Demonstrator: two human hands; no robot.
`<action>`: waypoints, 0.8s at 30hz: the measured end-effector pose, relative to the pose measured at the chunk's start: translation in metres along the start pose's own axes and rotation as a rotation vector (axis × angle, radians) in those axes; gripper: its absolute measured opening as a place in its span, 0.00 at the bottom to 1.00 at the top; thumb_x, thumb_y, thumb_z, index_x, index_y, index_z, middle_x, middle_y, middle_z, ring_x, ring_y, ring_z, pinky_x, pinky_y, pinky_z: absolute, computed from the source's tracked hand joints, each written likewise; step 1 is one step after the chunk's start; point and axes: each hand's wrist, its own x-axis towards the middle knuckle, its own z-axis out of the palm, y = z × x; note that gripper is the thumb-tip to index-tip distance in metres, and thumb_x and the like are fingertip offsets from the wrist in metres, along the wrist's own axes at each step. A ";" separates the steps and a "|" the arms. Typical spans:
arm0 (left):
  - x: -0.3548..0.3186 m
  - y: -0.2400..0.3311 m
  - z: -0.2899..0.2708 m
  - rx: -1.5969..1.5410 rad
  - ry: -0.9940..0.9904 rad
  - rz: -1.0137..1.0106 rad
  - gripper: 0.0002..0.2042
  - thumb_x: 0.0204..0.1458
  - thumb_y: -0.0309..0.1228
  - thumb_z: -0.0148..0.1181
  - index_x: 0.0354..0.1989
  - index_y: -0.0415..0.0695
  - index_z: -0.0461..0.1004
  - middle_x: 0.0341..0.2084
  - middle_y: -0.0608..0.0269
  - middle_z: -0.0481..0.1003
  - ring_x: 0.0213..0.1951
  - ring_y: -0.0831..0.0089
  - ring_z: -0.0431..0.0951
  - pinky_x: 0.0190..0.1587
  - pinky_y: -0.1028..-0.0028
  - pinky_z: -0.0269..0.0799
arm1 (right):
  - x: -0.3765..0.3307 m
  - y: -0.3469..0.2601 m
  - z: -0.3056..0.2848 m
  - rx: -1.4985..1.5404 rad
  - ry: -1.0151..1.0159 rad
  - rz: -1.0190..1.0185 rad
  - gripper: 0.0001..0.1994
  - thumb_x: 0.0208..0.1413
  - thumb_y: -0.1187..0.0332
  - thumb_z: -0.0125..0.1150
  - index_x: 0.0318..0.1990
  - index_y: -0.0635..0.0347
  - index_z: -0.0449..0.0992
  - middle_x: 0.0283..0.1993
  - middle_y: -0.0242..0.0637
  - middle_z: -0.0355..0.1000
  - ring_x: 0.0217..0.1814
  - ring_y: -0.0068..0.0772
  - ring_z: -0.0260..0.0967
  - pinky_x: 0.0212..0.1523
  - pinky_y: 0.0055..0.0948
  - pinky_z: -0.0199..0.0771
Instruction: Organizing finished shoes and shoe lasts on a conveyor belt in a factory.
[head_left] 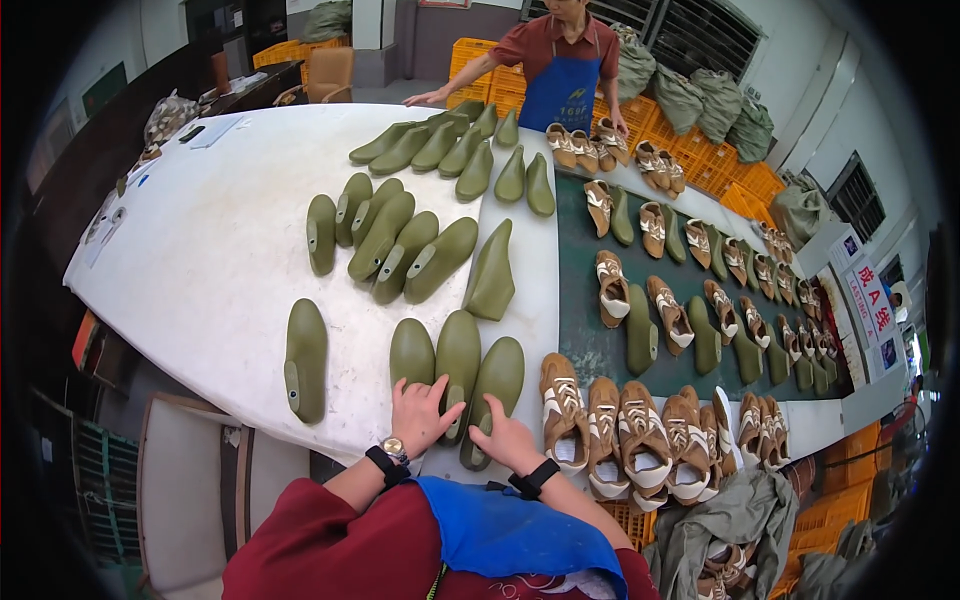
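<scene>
Three green shoe lasts lie side by side near the table's front edge, toes pointing away from me. My left hand [418, 412] covers the heel end of the left last [412, 350], its fingers bent over it and its thumb against the middle last [459, 345]. My right hand [507, 437] grips the heel end of the right last [502, 372], with index finger and thumb on its near part. The palms and undersides of both hands are hidden. Another green last [306, 360] lies apart to the left.
More green lasts [385, 235] stand in rows farther up the white table [230, 250]. To the right, brown-and-white shoes [640, 430] crowd the edge, and shoes alternate with lasts on a green mat [590, 345]. A co-worker in a blue apron [560, 85] stands at the far side.
</scene>
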 end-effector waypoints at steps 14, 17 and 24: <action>-0.010 0.001 -0.005 -0.030 0.019 -0.013 0.24 0.45 0.47 0.59 0.47 0.44 0.72 0.28 0.56 0.76 0.38 0.63 0.74 0.54 0.57 0.56 | -0.008 -0.003 0.003 0.002 -0.023 -0.006 0.35 0.50 0.49 0.54 0.62 0.53 0.50 0.29 0.56 0.72 0.32 0.58 0.71 0.33 0.48 0.71; -0.002 0.004 0.002 -0.037 0.055 0.028 0.23 0.46 0.48 0.58 0.45 0.44 0.72 0.26 0.57 0.75 0.36 0.63 0.74 0.53 0.58 0.56 | -0.017 0.014 0.001 0.055 0.029 0.039 0.36 0.52 0.48 0.54 0.64 0.53 0.47 0.30 0.54 0.72 0.32 0.55 0.72 0.33 0.44 0.71; -0.011 -0.026 0.021 0.014 -0.026 0.020 0.20 0.47 0.44 0.59 0.43 0.42 0.73 0.28 0.54 0.75 0.37 0.59 0.73 0.53 0.57 0.58 | -0.133 0.083 -0.096 0.599 0.424 -0.062 0.17 0.54 0.64 0.55 0.49 0.61 0.70 0.30 0.38 0.73 0.31 0.30 0.70 0.35 0.29 0.70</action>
